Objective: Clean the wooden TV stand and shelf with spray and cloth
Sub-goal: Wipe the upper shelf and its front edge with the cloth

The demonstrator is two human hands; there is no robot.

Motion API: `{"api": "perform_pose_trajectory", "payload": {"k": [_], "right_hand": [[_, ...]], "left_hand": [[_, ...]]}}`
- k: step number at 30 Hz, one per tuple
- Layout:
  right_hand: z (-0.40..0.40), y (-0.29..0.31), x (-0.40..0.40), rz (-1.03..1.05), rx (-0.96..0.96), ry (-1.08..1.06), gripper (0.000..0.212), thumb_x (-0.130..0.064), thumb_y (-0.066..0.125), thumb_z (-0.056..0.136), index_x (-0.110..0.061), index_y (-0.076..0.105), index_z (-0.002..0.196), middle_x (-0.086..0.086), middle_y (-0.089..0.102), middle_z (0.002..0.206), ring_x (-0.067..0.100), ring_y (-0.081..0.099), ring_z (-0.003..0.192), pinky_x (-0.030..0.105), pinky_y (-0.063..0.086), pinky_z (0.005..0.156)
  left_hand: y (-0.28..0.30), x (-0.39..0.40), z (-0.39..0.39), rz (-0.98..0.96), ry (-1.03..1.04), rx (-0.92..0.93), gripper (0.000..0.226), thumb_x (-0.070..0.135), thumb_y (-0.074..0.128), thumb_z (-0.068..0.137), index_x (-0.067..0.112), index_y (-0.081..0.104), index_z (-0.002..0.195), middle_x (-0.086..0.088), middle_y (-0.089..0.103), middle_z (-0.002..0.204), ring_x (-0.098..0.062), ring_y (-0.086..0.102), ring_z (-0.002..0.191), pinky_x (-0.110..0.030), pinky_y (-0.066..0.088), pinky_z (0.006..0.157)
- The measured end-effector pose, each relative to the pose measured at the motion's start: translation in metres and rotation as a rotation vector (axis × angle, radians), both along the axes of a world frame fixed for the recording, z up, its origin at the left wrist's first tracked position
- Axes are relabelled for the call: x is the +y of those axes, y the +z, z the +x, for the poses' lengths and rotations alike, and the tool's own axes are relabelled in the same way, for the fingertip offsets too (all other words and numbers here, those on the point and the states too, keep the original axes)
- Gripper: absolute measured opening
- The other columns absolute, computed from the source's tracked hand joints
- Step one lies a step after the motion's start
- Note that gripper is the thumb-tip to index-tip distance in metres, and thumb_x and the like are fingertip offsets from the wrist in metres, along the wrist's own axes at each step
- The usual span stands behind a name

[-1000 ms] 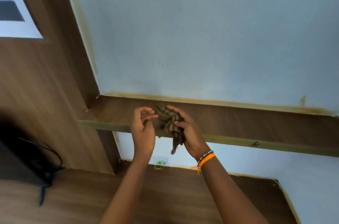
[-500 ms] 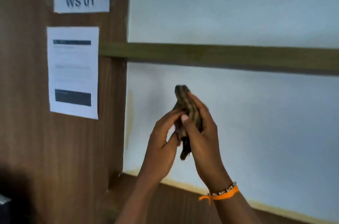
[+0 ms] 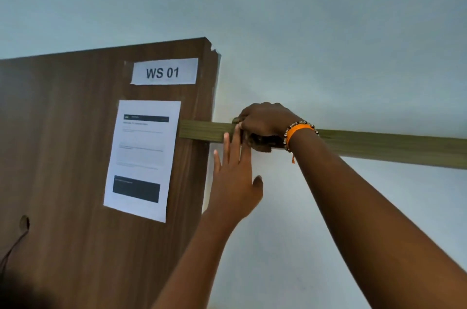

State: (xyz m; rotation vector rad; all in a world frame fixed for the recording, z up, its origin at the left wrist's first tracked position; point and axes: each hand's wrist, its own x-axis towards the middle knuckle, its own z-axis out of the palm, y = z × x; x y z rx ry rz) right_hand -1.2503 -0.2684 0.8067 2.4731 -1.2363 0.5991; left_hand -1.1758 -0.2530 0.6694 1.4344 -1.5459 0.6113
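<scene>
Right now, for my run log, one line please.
stage: wiping shelf | right hand: grips cloth on shelf | left hand: open, below

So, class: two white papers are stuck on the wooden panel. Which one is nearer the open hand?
The larger printed sheet, below the small "WS 01" label; the left hand is open beside it.

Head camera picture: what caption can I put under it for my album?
Right hand presses a cloth on the shelf edge; left hand open below.
</scene>
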Motion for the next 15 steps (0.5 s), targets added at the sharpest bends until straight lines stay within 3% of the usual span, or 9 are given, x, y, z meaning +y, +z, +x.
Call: {"api": "perform_pose_trajectory", "payload": {"k": [3,6,8,11,15], "right_hand": [[0.027,0.01,-0.003,-0.024,0.073,0.115,0.036,-0.027,0.037,0.094,-0.015,0.063,0.115,0.011,0.061,0.121,0.025,0.056,0.104,0.034,0.042,0.087],[0.051,0.011,-0.005,0.186,0.043,0.29,0.038,-0.02,0.034,0.098,-0.006,0.06,0.121,0.017,0.06,0.124,0.028,0.056,0.092,0.025,0.046,0.071],[0.06,0.015,-0.014,0.259,0.039,0.265,0.038,-0.014,0.031,0.099,-0.003,0.055,0.126,0.021,0.057,0.127,0.03,0.057,0.1,0.019,0.045,0.076],[0.052,0.024,-0.027,0.2,0.077,0.163,0.039,-0.02,0.03,0.101,-0.003,0.053,0.128,0.017,0.053,0.133,0.029,0.054,0.117,0.032,0.041,0.097],[0.01,0.032,-0.038,0.161,0.228,-0.051,0.043,-0.031,0.034,0.1,-0.002,0.059,0.119,0.016,0.058,0.127,0.029,0.058,0.11,0.038,0.042,0.098]], "left_hand": [[-0.007,-0.012,0.006,0.027,0.04,-0.07,0.09,0.033,0.052,0.089,0.013,-0.014,0.147,-0.006,-0.024,0.155,-0.021,-0.043,0.128,-0.038,-0.018,0.109],[-0.011,-0.023,0.007,0.041,0.092,-0.084,0.102,0.043,0.051,0.088,0.017,-0.035,0.134,-0.004,-0.041,0.145,-0.021,-0.052,0.12,-0.042,-0.021,0.108],[-0.013,-0.028,0.007,-0.01,0.101,-0.069,0.103,0.044,0.053,0.087,0.022,-0.039,0.129,0.0,-0.047,0.137,-0.022,-0.048,0.125,-0.046,-0.019,0.109],[-0.014,-0.03,0.008,-0.127,0.157,-0.096,0.106,0.036,0.061,0.081,0.018,-0.026,0.14,0.0,-0.03,0.149,-0.026,-0.028,0.138,-0.052,-0.006,0.111],[-0.018,-0.033,0.013,-0.149,0.21,-0.132,0.108,0.037,0.066,0.076,0.014,-0.014,0.145,-0.005,-0.016,0.155,-0.029,-0.014,0.143,-0.056,0.006,0.112]]}}
